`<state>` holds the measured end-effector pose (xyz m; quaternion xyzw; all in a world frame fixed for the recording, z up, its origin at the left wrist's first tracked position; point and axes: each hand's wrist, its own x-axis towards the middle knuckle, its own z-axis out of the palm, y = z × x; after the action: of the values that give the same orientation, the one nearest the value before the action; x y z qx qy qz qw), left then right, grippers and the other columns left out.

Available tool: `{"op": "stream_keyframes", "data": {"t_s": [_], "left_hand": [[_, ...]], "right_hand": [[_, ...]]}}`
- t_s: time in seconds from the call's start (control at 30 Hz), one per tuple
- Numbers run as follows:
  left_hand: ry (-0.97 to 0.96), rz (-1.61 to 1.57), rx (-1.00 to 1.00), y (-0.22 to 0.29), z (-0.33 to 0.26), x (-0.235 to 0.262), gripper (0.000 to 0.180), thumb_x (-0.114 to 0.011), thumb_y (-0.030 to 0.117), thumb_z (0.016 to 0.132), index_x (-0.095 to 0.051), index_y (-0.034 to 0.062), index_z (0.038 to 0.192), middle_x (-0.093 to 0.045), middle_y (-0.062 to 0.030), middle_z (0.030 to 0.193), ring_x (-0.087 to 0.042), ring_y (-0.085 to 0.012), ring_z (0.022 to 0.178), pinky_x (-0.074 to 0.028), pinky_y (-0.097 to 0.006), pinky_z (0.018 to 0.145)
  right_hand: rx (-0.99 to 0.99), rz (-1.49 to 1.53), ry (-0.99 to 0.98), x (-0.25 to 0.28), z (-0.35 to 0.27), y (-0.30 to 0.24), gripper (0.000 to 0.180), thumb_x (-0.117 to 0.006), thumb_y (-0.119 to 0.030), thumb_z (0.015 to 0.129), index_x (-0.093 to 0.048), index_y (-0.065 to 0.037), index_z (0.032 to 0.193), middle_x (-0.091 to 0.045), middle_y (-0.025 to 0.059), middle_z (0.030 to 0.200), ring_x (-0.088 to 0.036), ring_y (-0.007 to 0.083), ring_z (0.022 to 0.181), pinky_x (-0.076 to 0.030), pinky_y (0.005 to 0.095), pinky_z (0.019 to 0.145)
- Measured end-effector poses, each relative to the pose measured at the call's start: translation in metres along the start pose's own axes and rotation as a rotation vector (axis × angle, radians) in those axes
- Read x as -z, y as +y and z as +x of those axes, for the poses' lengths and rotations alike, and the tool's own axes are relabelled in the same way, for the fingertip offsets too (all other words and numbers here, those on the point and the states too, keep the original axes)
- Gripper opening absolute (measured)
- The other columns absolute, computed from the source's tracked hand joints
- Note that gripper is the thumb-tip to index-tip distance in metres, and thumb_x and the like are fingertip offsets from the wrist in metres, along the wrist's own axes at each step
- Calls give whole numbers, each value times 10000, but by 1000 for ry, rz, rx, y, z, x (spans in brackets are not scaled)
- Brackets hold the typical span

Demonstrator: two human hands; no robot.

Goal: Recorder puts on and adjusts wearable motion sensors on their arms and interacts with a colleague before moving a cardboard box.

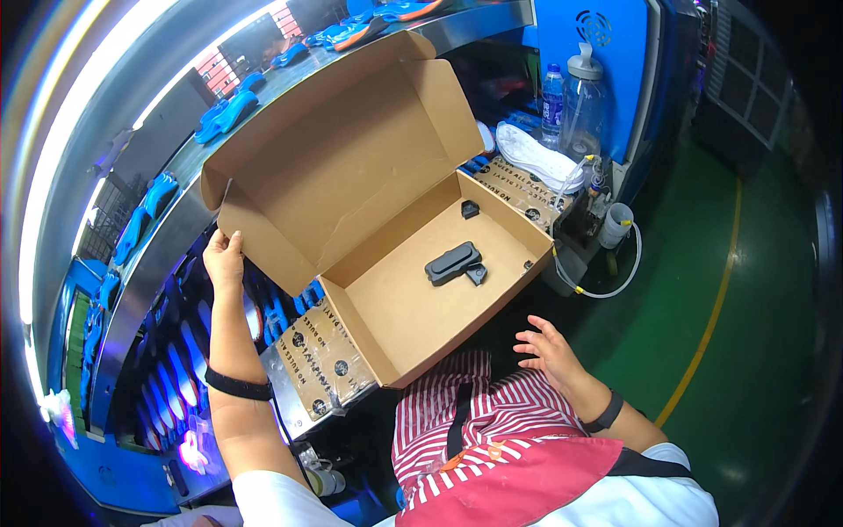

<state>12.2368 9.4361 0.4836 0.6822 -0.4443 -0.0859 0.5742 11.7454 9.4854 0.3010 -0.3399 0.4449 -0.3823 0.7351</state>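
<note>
An open brown cardboard box [386,338] lies before me, its lid [342,167] raised and leaning back. My left hand [225,256] pinches the edge of the lid's left side flap between thumb and fingers. To the right of the box's front corner, my right hand [551,353] hovers with fingers spread and holds nothing. Inside the box rests a black oblong object with rounded ends [453,263], its kind unclear. A small black piece [477,275] touches its lower right end, and another black piece [470,209] sits near the far wall.
Under the box is a surface covered with printed brown board [320,364]. A white shoe sole [537,158], a bottle [551,105] and a clear jar with a pump [582,105] stand at the far right. Blue soles [226,116] line a conveyor at left. Tubing [637,263] loops beside the bench.
</note>
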Motion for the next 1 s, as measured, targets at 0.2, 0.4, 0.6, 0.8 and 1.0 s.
{"op": "stream_keyframes", "data": {"t_s": [0.2, 0.4, 0.6, 0.8, 1.0], "left_hand": [[49, -163, -346, 23, -77, -9, 232, -489, -9, 810, -557, -52, 1027, -612, -54, 881, -554, -88, 788, -426, -207, 692], [-35, 121, -356, -15, -178, 5, 243, -491, -72, 763, -578, -47, 988, -618, -94, 925, -582, -158, 845, -442, -255, 763], [-423, 679, -447, -28, -236, -12, 451, -448, -151, 614, -573, 7, 1017, -525, -178, 1114, -509, -334, 1030, -395, -351, 894], [-168, -269, 355, -38, -246, -27, 525, -457, 59, 820, -269, 52, 1310, -424, -177, 1211, -413, -236, 1125, -335, -345, 916], [-351, -216, 458, -24, -249, -75, 694, -526, 171, 816, -106, 50, 1355, -344, -180, 1280, -364, -250, 1163, -298, -346, 949]], "right_hand": [[-7, 199, -17, 3, 8, -5, 615, -500, -320, 846, -206, -64, 1322, -435, 155, 1140, -501, 225, 961, -452, 345, 729], [-56, 488, -97, 9, 16, -17, 664, -409, -508, 829, -238, -87, 1313, -427, 183, 1183, -471, 279, 1032, -405, 421, 828], [50, 669, -355, -3, 29, -15, 392, -436, -243, 791, -433, -64, 1140, -538, 113, 1031, -506, 234, 984, -387, 420, 875], [164, 741, -345, 7, 31, 0, 576, -456, -77, 639, -365, -74, 1208, -504, 102, 1066, -447, 237, 1043, -287, 461, 928], [157, 554, -141, 8, 28, -17, 844, -500, -608, 738, -131, -139, 1336, -262, 172, 1332, -267, 342, 1225, -193, 585, 946]]}}
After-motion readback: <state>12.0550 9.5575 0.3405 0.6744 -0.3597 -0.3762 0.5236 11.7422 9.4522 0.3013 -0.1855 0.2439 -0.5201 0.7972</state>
